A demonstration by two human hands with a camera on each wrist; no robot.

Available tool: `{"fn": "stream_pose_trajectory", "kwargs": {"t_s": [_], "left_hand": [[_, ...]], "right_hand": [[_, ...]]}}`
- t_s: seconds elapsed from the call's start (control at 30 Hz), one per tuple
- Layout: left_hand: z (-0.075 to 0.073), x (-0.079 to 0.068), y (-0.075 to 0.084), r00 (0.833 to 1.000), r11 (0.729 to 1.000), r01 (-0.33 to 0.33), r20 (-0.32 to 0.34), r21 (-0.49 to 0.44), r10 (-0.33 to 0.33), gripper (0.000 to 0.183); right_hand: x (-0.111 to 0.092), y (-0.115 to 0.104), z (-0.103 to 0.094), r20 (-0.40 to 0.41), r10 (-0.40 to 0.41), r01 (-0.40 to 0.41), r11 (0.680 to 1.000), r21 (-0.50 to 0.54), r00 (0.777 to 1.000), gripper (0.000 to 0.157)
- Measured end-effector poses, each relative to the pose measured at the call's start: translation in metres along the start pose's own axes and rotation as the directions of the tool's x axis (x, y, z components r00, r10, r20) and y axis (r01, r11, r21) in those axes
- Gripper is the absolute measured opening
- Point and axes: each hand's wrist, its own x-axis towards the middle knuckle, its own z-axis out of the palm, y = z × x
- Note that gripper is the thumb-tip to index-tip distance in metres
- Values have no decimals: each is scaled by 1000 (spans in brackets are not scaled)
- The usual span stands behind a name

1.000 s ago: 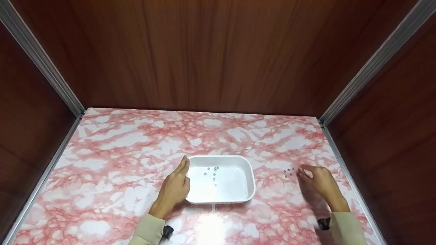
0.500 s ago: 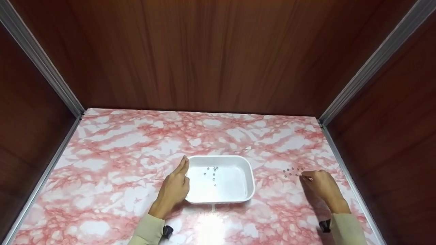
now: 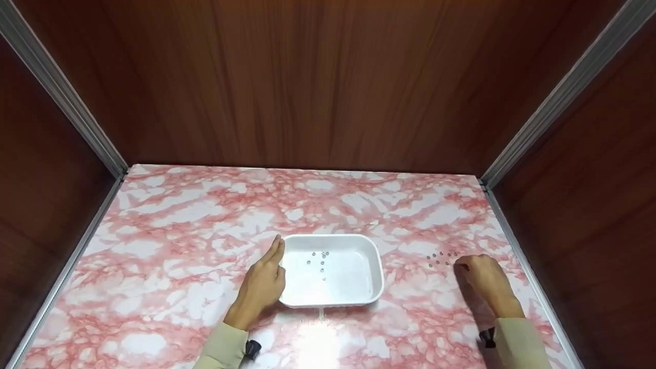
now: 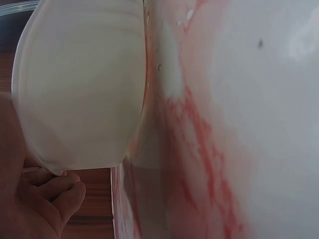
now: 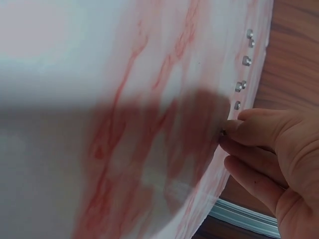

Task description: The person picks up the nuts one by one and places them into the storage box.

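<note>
A white rectangular tray [image 3: 348, 277] stands mid-table, several small metal nuts [image 3: 322, 263] scattered on its floor. My left hand [image 3: 261, 284] holds the tray's left wall, its front fingers lying along the rim. In the left wrist view, fingers bend at the corner of the tray [image 4: 84, 89]. On the table to the right lies a loose group of nuts [image 3: 441, 253]. Beside that group, my right hand [image 3: 484, 279] is low over the table. The right wrist view shows its thumb and forefinger pinching one small nut [image 5: 223, 132], mostly covered by the fingertips.
The table [image 3: 205, 205] has a red-and-white marbled top. Dark wood panels [image 3: 307, 82] rise behind it and at both sides, with metal rails [image 3: 512, 246] along the edges. A bright glare falls in front of the tray.
My right hand's fingers, spread among the nuts earlier, have come together in a pinch and drawn slightly toward me and right, uncovering nuts beneath. The left hand and tray stay put.
</note>
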Motion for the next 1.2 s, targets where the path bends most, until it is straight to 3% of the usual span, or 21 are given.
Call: {"fn": "stream_pose_trajectory", "kwargs": {"t_s": [0.47,0.73,0.93,1.2], "left_hand": [[2,-2,0,1000,1000,8,-6,18,-7,59],[3,-1,-2,1000,1000,-10,-10,-3,10,58],[3,-1,-2,1000,1000,-17,-17,-3,17,58],[1,0,-2,999,999,-16,-32,28,16,58]], "right_hand": [[3,-2,-2,51,-1,5,996,-85,999,20],[5,-2,3,19,-82,85,983,-164,996,28],[5,-2,6,18,-99,101,988,-119,995,28],[6,-7,7,-32,-54,52,997,-62,998,23]]}}
